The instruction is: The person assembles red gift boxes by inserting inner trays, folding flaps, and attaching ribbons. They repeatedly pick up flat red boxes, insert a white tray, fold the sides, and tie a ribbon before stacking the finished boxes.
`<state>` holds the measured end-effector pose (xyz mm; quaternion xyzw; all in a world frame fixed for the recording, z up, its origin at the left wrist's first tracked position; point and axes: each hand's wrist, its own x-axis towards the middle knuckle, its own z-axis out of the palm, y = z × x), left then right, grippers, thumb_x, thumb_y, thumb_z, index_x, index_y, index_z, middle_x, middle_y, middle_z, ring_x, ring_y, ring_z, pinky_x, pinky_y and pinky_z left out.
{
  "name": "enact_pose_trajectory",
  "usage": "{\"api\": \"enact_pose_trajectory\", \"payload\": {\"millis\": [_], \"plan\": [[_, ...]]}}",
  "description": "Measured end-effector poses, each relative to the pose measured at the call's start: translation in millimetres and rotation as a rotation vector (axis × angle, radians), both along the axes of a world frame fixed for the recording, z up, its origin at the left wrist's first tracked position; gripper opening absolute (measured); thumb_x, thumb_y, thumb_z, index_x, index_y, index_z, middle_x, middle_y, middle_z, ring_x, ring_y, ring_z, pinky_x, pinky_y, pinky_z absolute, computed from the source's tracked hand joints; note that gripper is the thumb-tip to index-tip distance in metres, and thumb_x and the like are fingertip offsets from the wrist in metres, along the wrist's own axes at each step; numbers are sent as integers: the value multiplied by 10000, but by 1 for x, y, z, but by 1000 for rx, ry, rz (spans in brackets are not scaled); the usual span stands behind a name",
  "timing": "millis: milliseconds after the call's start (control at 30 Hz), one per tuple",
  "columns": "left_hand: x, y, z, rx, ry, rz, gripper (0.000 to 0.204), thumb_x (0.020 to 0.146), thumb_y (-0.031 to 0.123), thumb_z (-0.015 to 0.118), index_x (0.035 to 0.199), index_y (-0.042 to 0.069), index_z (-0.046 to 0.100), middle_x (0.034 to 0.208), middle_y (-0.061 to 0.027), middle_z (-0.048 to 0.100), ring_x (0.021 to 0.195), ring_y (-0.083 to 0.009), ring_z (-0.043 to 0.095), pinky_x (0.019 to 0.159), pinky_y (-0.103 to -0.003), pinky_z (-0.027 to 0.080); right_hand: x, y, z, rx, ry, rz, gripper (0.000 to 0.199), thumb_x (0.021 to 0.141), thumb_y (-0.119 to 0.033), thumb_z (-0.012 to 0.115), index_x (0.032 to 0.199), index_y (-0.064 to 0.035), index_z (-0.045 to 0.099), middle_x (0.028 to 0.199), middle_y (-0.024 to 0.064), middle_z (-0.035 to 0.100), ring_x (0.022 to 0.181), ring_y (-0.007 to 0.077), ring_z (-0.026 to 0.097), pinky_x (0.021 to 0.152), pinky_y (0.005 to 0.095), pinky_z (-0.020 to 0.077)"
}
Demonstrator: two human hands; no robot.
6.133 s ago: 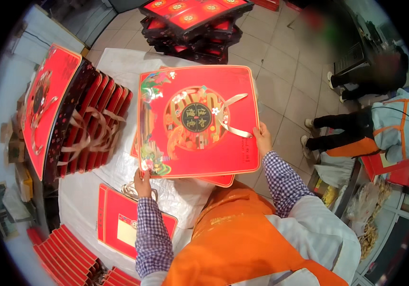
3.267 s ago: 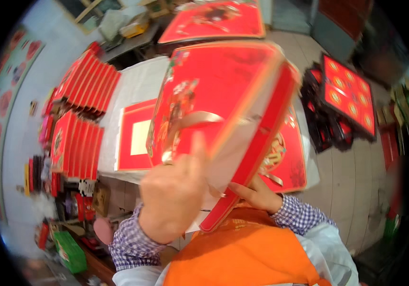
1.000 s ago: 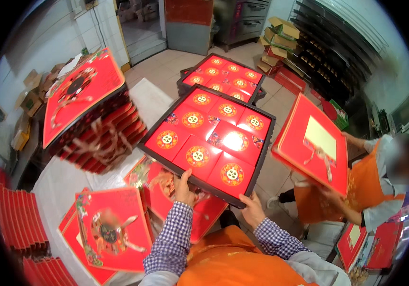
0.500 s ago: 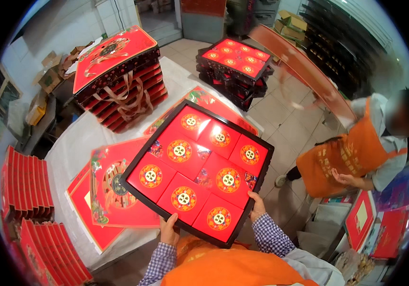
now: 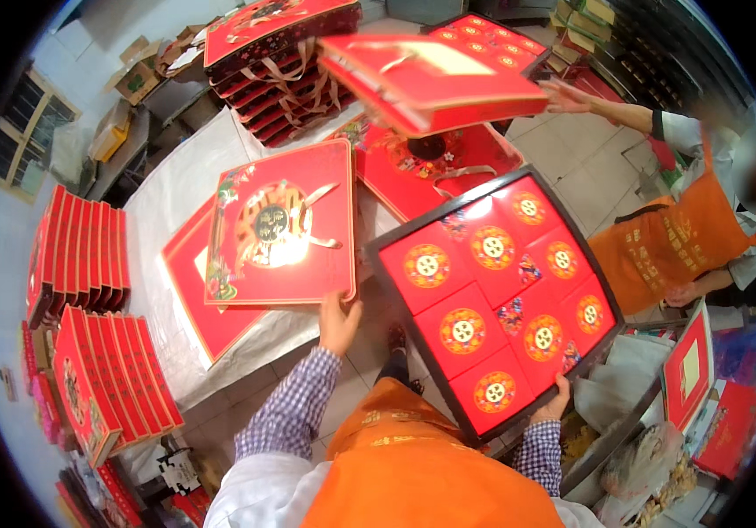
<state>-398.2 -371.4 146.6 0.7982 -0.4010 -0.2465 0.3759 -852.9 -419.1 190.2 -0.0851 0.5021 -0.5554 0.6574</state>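
Observation:
My right hand [image 5: 552, 400] grips the near right edge of a black-rimmed tray [image 5: 420, 340], which is tilted in the air in front of me. Several small red boxes [image 5: 463, 332] with round gold-and-orange medallions fill it. My left hand [image 5: 340, 324] has its fingers closed on the near right corner of a red gift box lid [image 5: 308, 189] with a ribbon and a round emblem. That lid lies over another red panel [image 5: 191, 264] on the white-covered table [image 5: 154, 198]. Beyond the tray, a red box [image 5: 400, 176] with a ribbon rests on the table.
A co-worker in an orange apron [image 5: 673, 251] holds a red ribboned box [image 5: 484, 110] over the table's right side. Ribboned boxes [image 5: 281, 88] are stacked at the back. Red boxes [image 5: 118, 378] stand in rows at left. Another filled tray [image 5: 488, 42] sits farther back.
The tray has moved right, and my left hand has left it for the red lid's corner. The co-worker's red box has swung leftward over the table. The view has shifted.

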Motion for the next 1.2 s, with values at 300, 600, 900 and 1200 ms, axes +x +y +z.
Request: {"api": "enact_pose_trajectory", "payload": {"millis": [300, 600, 900, 1200], "plan": [[26, -86, -27, 443, -674, 85, 943, 750, 269, 766, 1491, 48, 226, 1544, -175, 212, 1414, -333, 251, 1081, -540, 308, -43, 54, 16, -96, -108, -19, 563, 827, -192, 641, 1312, 17, 444, 1329, 147, 530, 1189, 311, 541, 985, 468, 492], [69, -49, 6, 359, -792, -26, 401, 844, 137, 592, 1185, -55, 506, 1129, -186, 540, 1076, -344, 549, 892, -415, 498, 4, 51, -8, 2, -63, -53, 457, 846, -194, 614, 1232, 31, 515, 1261, 152, 576, 1143, 306, 568, 990, 433, 476], [73, 19, 79, 302, -735, -2, 136, 835, 101, 604, 929, 4, 591, 1032, -161, 530, 1002, -351, 558, 780, -463, 522, 79, 14, -5, -60, -105, 137, 475, 802, -127, 642, 1237, 24, 523, 1195, 145, 614, 1101, 278, 602, 949, 407, 505], [81, 77, 60, 321, -773, 8, 75, 841, 59, 549, 909, 26, 554, 987, -152, 537, 968, -348, 575, 749, -457, 527, 84, 30, -5, -15, -26, 257, 448, 815, -120, 629, 1226, 28, 530, 1184, 143, 623, 1065, 269, 622, 937, 402, 515]]}}
